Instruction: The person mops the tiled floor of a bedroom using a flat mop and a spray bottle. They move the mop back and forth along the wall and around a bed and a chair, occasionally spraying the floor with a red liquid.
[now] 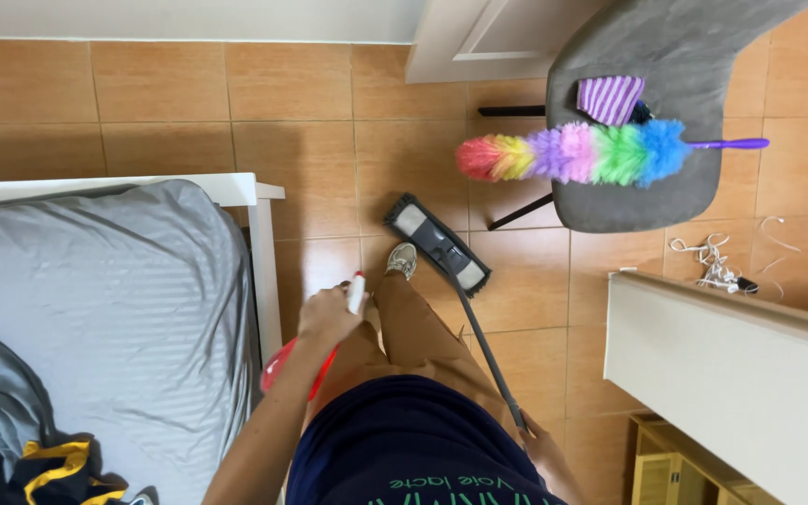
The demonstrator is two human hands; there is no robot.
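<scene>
gripping a spray bottle (pixel 303 360) in our left hand (pixel 327 314) and the mop (pixel 437 245) handle in our right hand (pixel 542 451), we stand beside the bed (pixel 95 281), mop head resting on tiles by our shoe (pixel 402 259).

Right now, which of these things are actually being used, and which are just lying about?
In use:
left hand holding red spray bottle
right hand holding flat mop

Lying about:
rainbow duster and striped cloth on grey chair
white cables

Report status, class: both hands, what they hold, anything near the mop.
Left hand grips red spray bottle. Right hand holds mop handle. Grey chair close beside mop head.
</scene>
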